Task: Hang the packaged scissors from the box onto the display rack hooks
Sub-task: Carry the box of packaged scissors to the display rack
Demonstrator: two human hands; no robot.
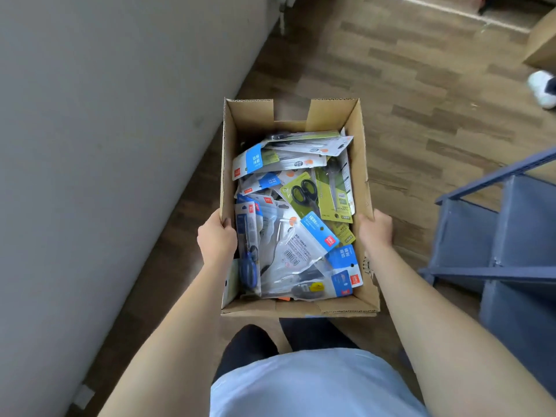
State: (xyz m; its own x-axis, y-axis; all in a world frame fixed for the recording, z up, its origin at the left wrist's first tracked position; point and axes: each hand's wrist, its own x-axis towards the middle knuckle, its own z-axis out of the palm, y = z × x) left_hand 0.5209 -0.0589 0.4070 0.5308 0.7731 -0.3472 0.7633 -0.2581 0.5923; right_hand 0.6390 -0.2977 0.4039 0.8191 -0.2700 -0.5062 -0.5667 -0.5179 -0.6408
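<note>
Gripping the open brown cardboard box (358,176) by its side walls with my left hand (217,239) and right hand (376,230), I am judging nothing hung yet: the jumbled plastic-packaged scissors (296,219) are all lying inside.

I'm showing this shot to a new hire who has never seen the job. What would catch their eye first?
An open brown cardboard box at centre, heaped with packaged scissors in clear, blue and green card packs. The left hand and right hand each grip a side wall of it above the wood-pattern floor. A blue-grey metal shelf frame stands at the right.
</note>
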